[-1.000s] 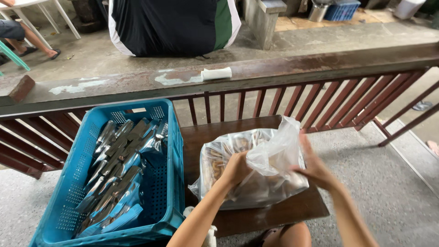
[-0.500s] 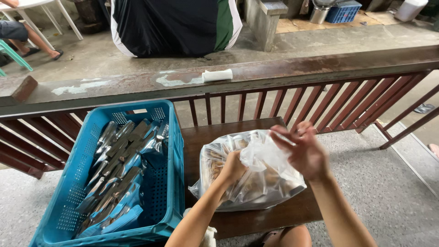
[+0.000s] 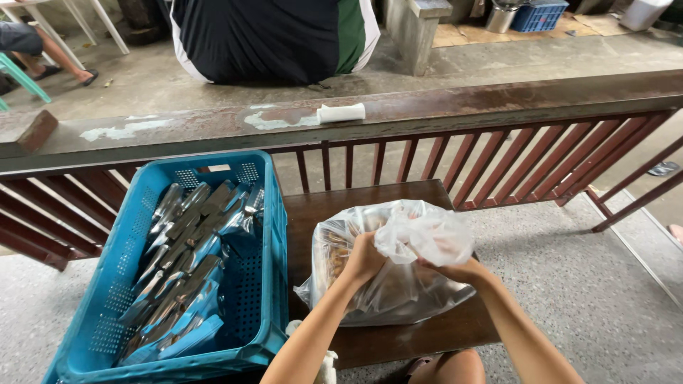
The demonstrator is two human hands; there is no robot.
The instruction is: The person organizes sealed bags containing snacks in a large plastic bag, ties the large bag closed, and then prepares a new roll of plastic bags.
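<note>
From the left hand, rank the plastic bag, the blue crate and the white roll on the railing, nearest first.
1. Plastic bag: in the left hand grip.
2. Blue crate: just left, on the table.
3. White roll: up on the railing, beyond.

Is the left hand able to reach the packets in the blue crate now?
Probably yes, but not at once. The left hand grips the clear plastic bag. The blue crate stands open right beside it, with nothing over the silver and blue packets.
</note>
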